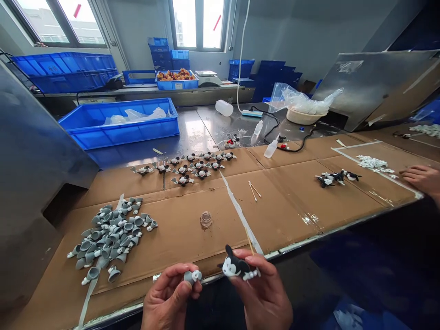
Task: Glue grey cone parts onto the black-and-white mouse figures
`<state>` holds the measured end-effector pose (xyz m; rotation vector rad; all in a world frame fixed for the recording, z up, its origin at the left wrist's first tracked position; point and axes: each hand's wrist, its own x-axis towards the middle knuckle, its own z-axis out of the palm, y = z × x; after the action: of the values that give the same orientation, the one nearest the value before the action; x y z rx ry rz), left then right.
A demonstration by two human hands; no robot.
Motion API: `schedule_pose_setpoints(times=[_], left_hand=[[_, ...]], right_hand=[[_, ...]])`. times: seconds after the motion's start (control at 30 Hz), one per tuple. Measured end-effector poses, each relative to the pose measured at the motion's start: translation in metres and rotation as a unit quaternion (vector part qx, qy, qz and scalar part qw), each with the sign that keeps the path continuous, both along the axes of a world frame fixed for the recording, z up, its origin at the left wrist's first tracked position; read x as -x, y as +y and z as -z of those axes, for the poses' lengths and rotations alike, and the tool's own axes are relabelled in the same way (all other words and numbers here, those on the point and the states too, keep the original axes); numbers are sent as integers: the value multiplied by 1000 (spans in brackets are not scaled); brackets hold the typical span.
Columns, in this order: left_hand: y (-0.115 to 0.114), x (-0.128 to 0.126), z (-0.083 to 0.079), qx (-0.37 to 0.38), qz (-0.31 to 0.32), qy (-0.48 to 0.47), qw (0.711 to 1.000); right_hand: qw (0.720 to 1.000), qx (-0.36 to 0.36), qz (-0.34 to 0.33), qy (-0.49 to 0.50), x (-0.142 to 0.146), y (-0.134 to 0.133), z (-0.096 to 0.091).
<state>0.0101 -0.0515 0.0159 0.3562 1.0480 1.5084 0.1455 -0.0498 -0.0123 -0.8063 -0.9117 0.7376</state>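
Hands [170,295] [266,293] curl closed, left pinching grey-and-white piece [191,277], right black-and-white figure [236,266].

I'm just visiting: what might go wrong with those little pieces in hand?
The left hand pinches a small gray piece near the edge of the cardboard, so it might slip and fall. The right hand holds a black-and-white figure; a thin stick close beside it could perhaps scuff it.

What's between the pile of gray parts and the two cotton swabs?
The head view shows a small round dish, then a tape strip, between the gray parts and the swabs.
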Motion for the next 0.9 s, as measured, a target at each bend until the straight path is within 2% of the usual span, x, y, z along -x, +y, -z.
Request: schedule_pose_setpoints(times=[0.13,0.37,0.63,0.77,0.9], left_hand=[[1,1,1,21,-4,5,1000],[4,0,-2,93,7,-15,996],[4,-2,-2,88,3,-9,996],[5,-3,-1,92,3,0,996],[8,-2,3,93,5,19,995]], right_hand=[[1000,3,11,-9,-13,10,7],[1000,-2,8,-20,-18,13,12],[999,-8,8,-46,-20,13,16],[993,-2,29,-116,-27,17,27],[966,38,66,-246,-42,30,44]])
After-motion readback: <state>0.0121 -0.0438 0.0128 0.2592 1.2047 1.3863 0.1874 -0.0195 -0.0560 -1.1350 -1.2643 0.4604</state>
